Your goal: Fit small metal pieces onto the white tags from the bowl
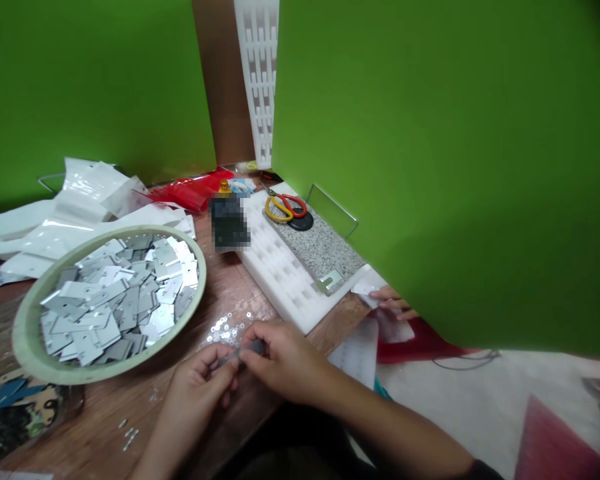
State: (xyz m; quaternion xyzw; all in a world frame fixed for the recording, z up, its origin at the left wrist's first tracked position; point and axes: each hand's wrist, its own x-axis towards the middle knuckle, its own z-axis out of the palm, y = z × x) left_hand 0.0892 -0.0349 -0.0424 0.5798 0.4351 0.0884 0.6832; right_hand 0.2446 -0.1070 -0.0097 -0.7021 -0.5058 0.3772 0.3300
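Note:
My left hand [200, 387] and my right hand [280, 360] meet low in the middle of the view, over a brown wooden table [230, 283]. Both pinch a small grey metal piece [243, 350] between their fingertips. Just beyond the fingers lies a scatter of tiny silver washers [225, 328]. To the left stands a pale green bowl [30, 333] heaped with several shiny square metal plates [115, 293].
A white foam tray [280, 280] carries a speckled stone slab [320, 250] with scissors [285, 205] on it. White plastic bags [70, 213] and red packets [190, 190] lie behind the bowl. Another person's hand [393, 300] rests at the right, under a green panel [445, 167].

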